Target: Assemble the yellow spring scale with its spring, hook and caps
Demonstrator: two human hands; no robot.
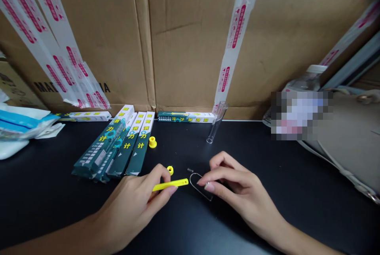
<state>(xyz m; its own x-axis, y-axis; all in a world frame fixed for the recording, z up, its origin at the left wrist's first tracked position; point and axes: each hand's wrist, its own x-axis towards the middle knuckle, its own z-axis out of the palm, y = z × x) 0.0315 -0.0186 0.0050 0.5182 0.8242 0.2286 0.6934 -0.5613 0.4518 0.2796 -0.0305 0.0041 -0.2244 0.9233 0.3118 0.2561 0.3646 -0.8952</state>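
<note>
While the left hand [135,203] pinches a yellow strip [170,185] just above the black table [267,160], the right hand [237,187] closes its fingertips on a wire loop [198,186]; green boxes [118,146] lie nearby, left.

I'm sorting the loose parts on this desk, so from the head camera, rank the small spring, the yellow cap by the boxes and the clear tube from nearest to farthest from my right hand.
1. small spring, just left of the right hand.
2. clear tube, behind the hand, leaning on the cardboard.
3. yellow cap, far left, beside the green boxes.
</note>
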